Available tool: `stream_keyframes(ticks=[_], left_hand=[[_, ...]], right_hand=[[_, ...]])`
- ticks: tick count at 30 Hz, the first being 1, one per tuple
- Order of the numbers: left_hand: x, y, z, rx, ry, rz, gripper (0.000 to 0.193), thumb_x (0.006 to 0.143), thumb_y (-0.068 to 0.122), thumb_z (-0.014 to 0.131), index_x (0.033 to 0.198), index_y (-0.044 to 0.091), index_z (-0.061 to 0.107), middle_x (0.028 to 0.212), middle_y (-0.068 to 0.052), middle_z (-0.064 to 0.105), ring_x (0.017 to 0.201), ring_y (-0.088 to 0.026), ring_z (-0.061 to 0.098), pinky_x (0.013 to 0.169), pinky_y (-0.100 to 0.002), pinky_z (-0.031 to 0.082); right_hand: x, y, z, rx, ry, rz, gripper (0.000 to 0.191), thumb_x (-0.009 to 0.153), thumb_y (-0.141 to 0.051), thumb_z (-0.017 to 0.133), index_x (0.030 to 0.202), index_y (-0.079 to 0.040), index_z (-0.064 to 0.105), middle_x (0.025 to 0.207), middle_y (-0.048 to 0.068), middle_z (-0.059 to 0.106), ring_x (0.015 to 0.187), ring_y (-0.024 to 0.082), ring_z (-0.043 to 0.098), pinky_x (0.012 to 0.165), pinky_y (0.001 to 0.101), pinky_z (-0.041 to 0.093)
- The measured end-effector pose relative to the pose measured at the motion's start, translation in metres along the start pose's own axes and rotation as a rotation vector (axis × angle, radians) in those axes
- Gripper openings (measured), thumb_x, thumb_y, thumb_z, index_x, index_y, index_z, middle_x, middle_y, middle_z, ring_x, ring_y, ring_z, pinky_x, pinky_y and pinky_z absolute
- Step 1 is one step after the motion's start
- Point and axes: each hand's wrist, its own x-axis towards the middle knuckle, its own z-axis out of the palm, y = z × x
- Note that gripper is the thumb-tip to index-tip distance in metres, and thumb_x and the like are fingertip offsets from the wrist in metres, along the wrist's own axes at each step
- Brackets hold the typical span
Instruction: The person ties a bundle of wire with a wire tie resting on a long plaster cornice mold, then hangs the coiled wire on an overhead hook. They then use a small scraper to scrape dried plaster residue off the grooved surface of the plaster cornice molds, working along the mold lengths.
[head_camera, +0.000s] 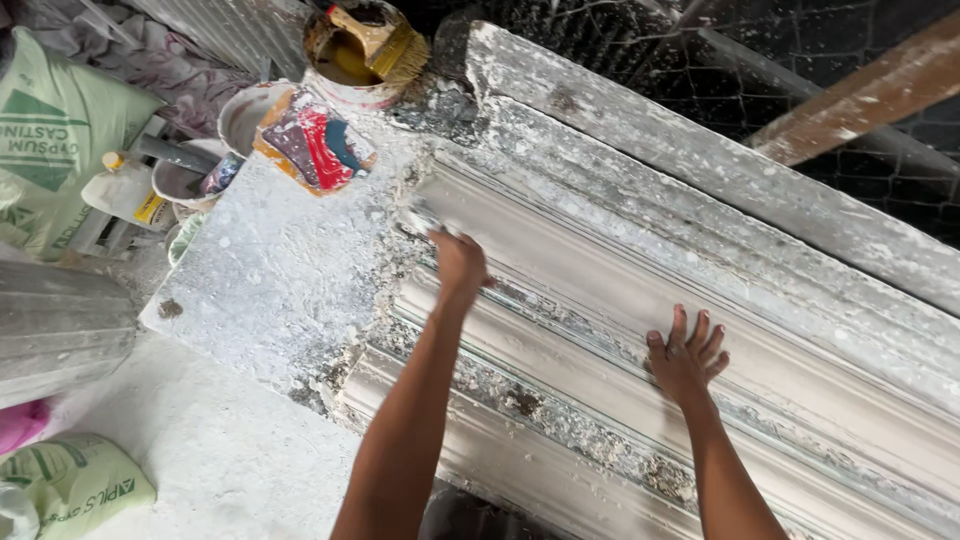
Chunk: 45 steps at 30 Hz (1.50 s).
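A long white plaster cornice mould (600, 300) with ribbed grooves lies on a plaster-crusted bench (270, 270) and runs from the centre to the lower right. My left hand (459, 266) is closed at the mould's near end. A pale, blurred tool (418, 216) sticks out of it toward the upper left; I cannot tell what kind of tool it is. My right hand (688, 356) rests flat on the mould's middle ribs with its fingers spread and holds nothing.
A tin of brownish liquid (352, 62) with a wide brush (385, 42) in it stands at the bench's far end. Near it are a colourful smeared card (315, 145), white buckets (245, 115) and a plastic bottle (125, 188). Green sacks (50, 140) and a grey fluted column (60, 330) are on the left. Wire mesh (850, 40) and a wooden beam (860, 95) are behind.
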Motion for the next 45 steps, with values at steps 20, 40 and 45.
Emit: stream_keyframes(ticks=[20, 40, 45], left_hand=[[-0.042, -0.083, -0.066, 0.462, -0.239, 0.449, 0.039, 0.104, 0.033, 0.054, 0.127, 0.002, 0.057, 0.093, -0.022, 0.067, 0.067, -0.028, 0.060, 0.056, -0.044, 0.053], [0.140, 0.070, -0.155, 1.441, -1.006, 1.083, 0.028, 0.099, 0.024, 0.056, 0.124, 0.025, 0.070, 0.090, -0.007, 0.072, 0.081, -0.026, 0.072, 0.070, -0.042, 0.061], [0.127, 0.057, -0.126, 1.526, -1.045, 1.145, 0.031, 0.101, 0.027, 0.053, 0.128, 0.025, 0.067, 0.091, -0.009, 0.071, 0.079, -0.028, 0.069, 0.067, -0.045, 0.058]], right_hand=[[-0.082, 0.043, 0.024, 0.210, 0.350, -0.109, 0.066, 0.099, -0.052, 0.045, 0.157, -0.022, 0.039, 0.167, 0.027, 0.027, 0.155, 0.052, 0.011, 0.121, 0.0636, 0.010], [-0.168, -0.034, 0.069, 0.131, 0.352, 0.305, 0.089, 0.085, -0.064, 0.063, 0.160, -0.023, 0.038, 0.163, 0.042, 0.013, 0.151, 0.061, 0.013, 0.115, 0.0678, 0.031], [-0.168, -0.029, 0.059, 0.049, 0.288, 0.351, 0.084, 0.084, -0.064, 0.066, 0.154, -0.024, 0.044, 0.162, 0.039, 0.022, 0.151, 0.056, 0.023, 0.110, 0.0610, 0.040]])
